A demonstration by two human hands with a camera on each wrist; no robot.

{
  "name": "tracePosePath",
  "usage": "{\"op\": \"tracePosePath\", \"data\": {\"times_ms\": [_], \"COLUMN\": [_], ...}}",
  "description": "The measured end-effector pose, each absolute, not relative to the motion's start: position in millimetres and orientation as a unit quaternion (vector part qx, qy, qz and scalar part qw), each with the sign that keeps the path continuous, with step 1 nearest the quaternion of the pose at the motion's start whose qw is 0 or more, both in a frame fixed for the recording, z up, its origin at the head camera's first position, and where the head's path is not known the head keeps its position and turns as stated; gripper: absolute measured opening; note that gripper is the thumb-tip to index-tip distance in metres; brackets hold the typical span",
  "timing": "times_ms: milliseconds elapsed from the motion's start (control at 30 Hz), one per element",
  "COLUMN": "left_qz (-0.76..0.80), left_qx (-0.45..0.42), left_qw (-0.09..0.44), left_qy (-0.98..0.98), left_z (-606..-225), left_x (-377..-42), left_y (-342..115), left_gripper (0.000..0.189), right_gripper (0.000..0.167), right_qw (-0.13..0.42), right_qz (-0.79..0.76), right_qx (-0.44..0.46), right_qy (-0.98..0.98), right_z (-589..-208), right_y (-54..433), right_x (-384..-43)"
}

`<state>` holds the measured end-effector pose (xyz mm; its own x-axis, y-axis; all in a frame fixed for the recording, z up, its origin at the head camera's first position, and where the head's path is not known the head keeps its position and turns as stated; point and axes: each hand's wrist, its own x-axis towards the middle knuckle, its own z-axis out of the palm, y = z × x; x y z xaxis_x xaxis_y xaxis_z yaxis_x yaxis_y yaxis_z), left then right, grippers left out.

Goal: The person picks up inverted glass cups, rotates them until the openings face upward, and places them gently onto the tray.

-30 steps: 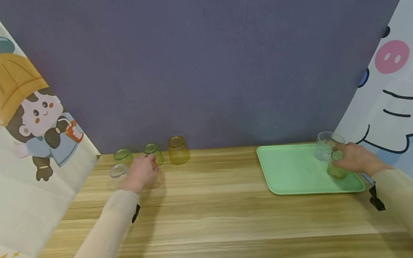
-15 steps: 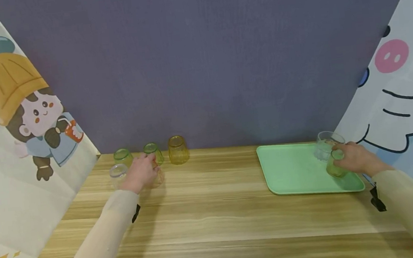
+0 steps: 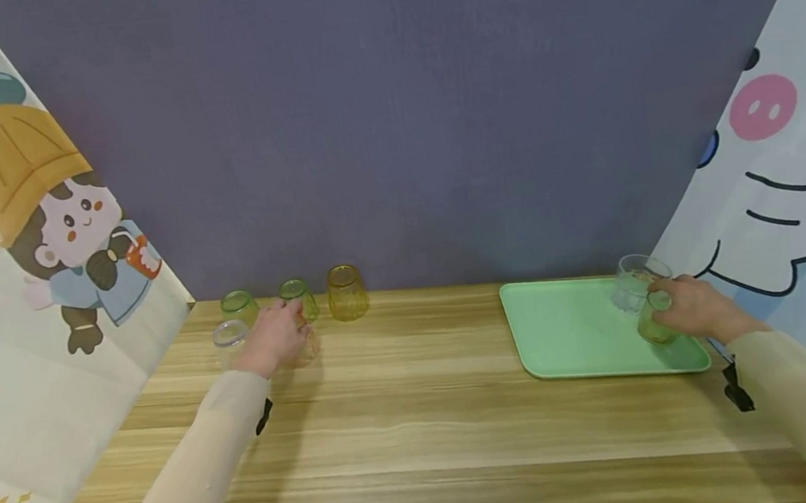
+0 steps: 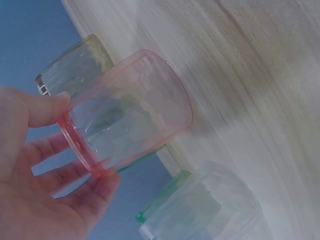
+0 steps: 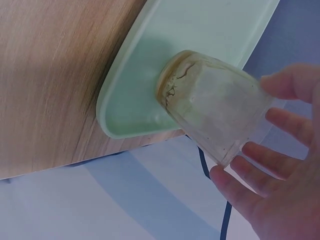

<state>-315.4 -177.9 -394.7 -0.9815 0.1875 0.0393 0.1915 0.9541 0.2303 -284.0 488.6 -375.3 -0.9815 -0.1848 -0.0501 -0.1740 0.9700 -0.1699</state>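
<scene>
At the left, my left hand [image 3: 278, 336] holds a clear pink glass [image 4: 132, 107], thumb and fingertips spread round its upper end. The glass's wider end points down to the table, close over the wood. At the right, my right hand [image 3: 696, 308] grips a yellow-green glass [image 3: 655, 324] by its rim, thumb on one side and fingers on the other. Its thick base [image 5: 170, 82] is down at the green tray [image 3: 564, 337], near the tray's right end. Just behind it on the tray is a wider clear glass [image 3: 628, 282].
Around my left hand stand a green glass [image 3: 239, 306], a clear glass [image 3: 229, 337] and another green glass [image 3: 293, 290]. An amber glass [image 3: 347, 293] is to their right, by the dark back panel [image 3: 405, 122]. Printed cloth hangs on both sides of the wooden table [image 3: 421, 436].
</scene>
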Motion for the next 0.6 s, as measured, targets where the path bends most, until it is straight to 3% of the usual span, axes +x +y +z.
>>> {"op": "tracePosePath", "data": {"times_ms": [100, 600], "left_qz": [-0.121, -0.134], "left_qx": [-0.094, -0.050], "left_qw": [0.010, 0.015], "left_qy": [-0.988, -0.990], "left_z": [-396, -390], "left_x": [-315, -338], "left_y": [-178, -152], "left_gripper": [0.039, 0.038], "right_gripper": [0.058, 0.058], "right_qw": [0.032, 0.045], "right_qz": [-0.084, -0.065], "right_qx": [-0.092, -0.124], "right_qy": [0.992, 0.989], "right_z": [-376, -363], "right_y": [490, 519], "right_x": [-285, -369]}}
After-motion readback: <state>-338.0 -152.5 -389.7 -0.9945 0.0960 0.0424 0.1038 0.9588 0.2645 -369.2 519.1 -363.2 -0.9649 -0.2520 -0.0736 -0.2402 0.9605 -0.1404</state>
